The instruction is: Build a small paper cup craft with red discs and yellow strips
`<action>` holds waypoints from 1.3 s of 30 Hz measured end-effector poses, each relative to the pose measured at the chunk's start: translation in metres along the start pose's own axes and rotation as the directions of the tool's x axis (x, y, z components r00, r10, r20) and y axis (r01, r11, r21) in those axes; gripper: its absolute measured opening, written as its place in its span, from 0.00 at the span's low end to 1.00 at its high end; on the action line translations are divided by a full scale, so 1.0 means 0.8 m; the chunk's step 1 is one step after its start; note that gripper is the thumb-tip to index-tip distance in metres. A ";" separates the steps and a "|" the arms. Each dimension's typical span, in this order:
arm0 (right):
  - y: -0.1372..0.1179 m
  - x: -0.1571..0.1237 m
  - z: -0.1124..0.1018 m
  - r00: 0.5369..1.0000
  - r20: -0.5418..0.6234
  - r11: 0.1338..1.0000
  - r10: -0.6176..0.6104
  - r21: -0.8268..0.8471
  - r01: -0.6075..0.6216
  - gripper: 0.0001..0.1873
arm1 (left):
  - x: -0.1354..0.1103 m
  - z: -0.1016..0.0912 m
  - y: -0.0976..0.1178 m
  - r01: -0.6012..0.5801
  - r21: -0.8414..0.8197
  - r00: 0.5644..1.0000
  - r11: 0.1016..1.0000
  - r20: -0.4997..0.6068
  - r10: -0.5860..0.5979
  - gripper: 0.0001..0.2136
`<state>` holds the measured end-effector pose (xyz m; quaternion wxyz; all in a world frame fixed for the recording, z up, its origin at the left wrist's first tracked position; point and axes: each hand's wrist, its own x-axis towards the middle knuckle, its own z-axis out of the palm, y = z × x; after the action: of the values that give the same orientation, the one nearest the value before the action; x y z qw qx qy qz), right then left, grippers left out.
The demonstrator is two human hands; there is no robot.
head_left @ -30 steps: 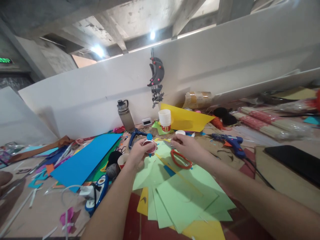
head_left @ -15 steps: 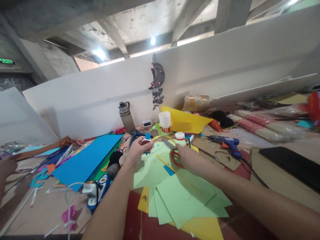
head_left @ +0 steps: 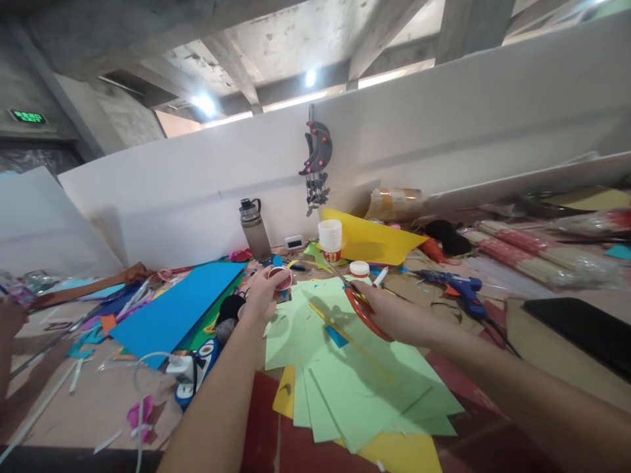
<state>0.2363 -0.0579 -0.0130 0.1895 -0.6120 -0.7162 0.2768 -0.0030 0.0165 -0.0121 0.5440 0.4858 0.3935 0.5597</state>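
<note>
My left hand (head_left: 262, 294) is closed on a small round piece (head_left: 280, 278) with a pale rim and a dark red face; a bit of blue sits at its top. A thin yellow paper strip (head_left: 311, 264) curves out to the right from beside that piece. In my right hand (head_left: 392, 310) are scissors (head_left: 363, 313) with orange-red handles, their blades pointing up and left toward the strip. Whether the blades touch the strip I cannot tell. Light green paper sheets (head_left: 345, 387) lie under both hands, with a small blue scrap (head_left: 337, 336) on top.
Behind stand stacked paper cups (head_left: 330, 238), a lidded jar (head_left: 359, 269) and a bottle (head_left: 254, 233). A blue glue gun (head_left: 456, 287) with its cord lies to the right. Blue card (head_left: 180, 305) and a power strip (head_left: 197, 378) are on the left. Another person's hand (head_left: 10, 322) shows at far left.
My hands have moved apart: the left slightly left with the round piece, the right to the right with the scissors. More of the orange-red handles now shows. The view has shifted slightly.
</note>
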 end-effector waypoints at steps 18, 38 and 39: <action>-0.036 -0.016 0.021 0.972 0.155 0.672 -0.174 0.741 0.002 0.19 | -0.001 -0.001 0.002 0.026 -0.077 1.000 0.997 0.017 -0.025 0.10; -0.027 -0.020 0.016 0.973 0.218 0.682 -0.074 0.723 -0.110 0.23 | -0.012 0.015 0.004 0.058 -0.046 0.992 0.997 0.115 -0.052 0.12; -0.028 -0.021 0.016 0.977 0.207 0.692 -0.058 0.713 -0.110 0.23 | -0.013 0.015 0.004 0.058 -0.032 0.991 0.998 0.121 -0.054 0.13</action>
<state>0.2144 -0.0783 -0.0080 0.3325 -0.4653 -0.5574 0.6018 0.0077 0.0049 -0.0076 0.5907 0.4977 0.3637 0.5207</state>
